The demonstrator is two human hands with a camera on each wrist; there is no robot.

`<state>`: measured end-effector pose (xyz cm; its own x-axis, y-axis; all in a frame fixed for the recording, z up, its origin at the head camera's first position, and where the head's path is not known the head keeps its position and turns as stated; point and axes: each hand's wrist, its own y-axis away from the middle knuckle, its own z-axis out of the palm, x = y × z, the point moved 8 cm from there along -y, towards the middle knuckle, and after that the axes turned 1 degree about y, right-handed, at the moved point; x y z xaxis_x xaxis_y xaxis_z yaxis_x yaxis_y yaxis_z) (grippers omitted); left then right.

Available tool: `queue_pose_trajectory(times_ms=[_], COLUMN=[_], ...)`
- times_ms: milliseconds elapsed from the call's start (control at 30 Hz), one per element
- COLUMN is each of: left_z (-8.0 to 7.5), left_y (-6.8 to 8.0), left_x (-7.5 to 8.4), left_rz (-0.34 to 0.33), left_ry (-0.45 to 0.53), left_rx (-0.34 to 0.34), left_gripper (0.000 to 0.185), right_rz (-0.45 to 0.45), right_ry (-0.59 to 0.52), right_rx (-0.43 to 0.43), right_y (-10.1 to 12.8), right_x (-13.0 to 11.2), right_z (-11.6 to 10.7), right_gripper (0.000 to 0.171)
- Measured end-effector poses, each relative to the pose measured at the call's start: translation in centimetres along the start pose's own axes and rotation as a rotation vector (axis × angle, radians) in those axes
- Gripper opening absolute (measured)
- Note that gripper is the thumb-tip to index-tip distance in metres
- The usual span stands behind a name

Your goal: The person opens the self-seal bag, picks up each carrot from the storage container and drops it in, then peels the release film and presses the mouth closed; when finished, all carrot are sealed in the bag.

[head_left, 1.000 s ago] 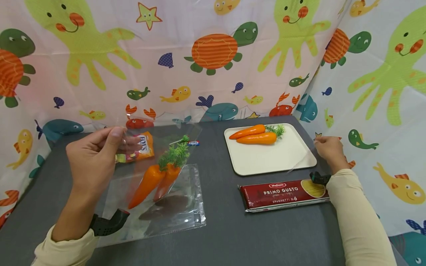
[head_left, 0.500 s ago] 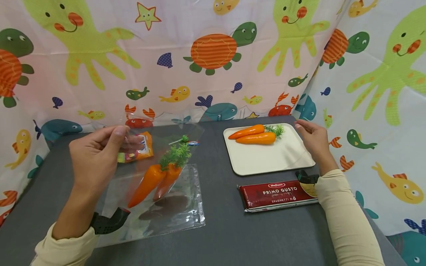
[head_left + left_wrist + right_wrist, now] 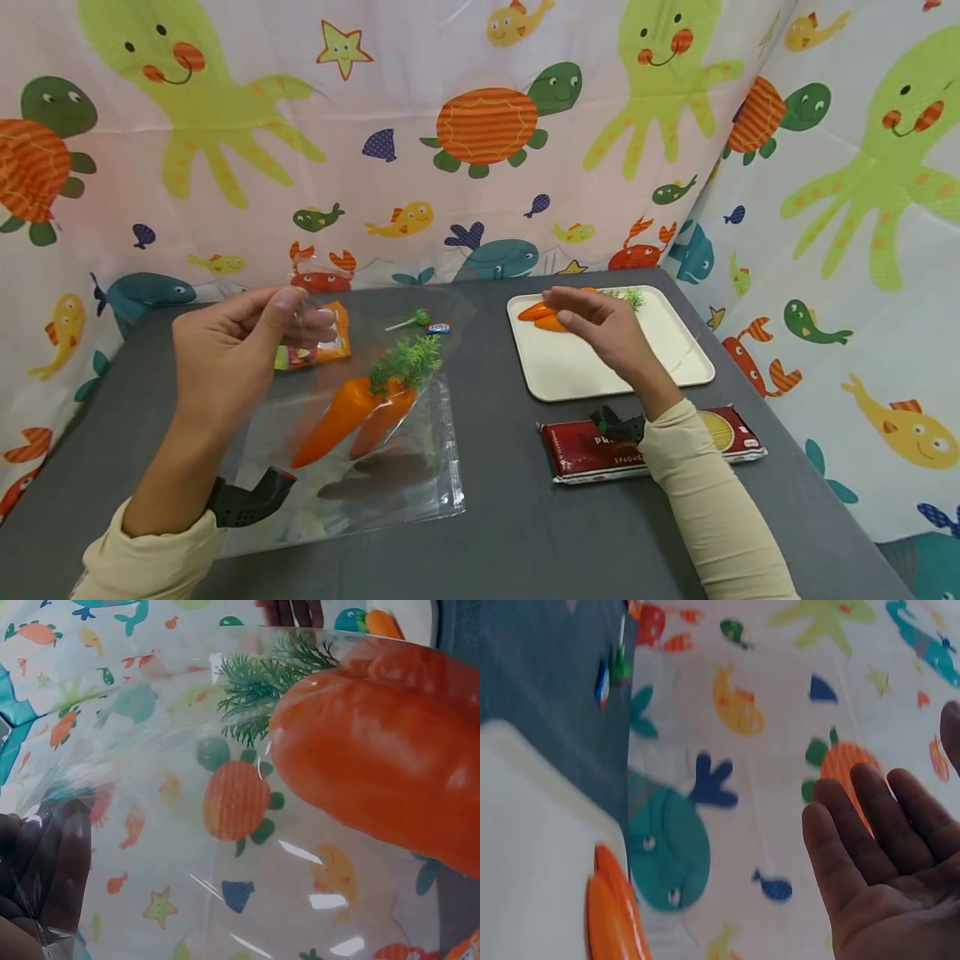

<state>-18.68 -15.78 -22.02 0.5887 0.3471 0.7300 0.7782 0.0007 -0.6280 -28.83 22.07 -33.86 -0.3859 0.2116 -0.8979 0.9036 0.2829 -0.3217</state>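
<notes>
The clear bag (image 3: 352, 433), pinched up at nine o'clock by the left hand (image 3: 240, 350), already holds two carrots (image 3: 352, 412). Two tray carrots (image 3: 542, 315) remain at one o'clock, under the empty, relaxed right hand (image 3: 600, 329).

4 carrots (image 3: 341, 412), 1 bag (image 3: 420, 475), 1 tray (image 3: 675, 350), 1 spaghetti pack (image 3: 585, 450), 1 lollipop (image 3: 411, 320), 1 candy packet (image 3: 333, 333).
</notes>
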Motion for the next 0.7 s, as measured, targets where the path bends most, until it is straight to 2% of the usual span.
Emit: queue_pose_trajectory(times_ms=[167,367,533,700], left_z=[0.0,0.2,0.3,0.4], left_y=[0.0,-0.1,0.0,0.0], left_x=[0.3,0.7,0.8,0.9], left_rz=[0.048,0.099,0.109,0.119], left_ry=[0.007,0.066,0.061,0.048], left_rx=[0.001,-0.004,-0.011,-0.012], left_gripper=[0.016,0.016,0.017,0.018], right_rz=[-0.045,-0.129,-0.199,-0.217], right_ry=[-0.158,-0.307,-0.365,-0.398], right_rx=[-0.196,-0.352,-0.449,-0.462], right_y=[-0.1,-0.4,-0.3,-0.3], right_x=[-1.5,-3.0,-3.9,-4.5], right_z=[5.0,9.5,11.8,12.6], right_gripper=[0.048,0.068,0.074,0.072])
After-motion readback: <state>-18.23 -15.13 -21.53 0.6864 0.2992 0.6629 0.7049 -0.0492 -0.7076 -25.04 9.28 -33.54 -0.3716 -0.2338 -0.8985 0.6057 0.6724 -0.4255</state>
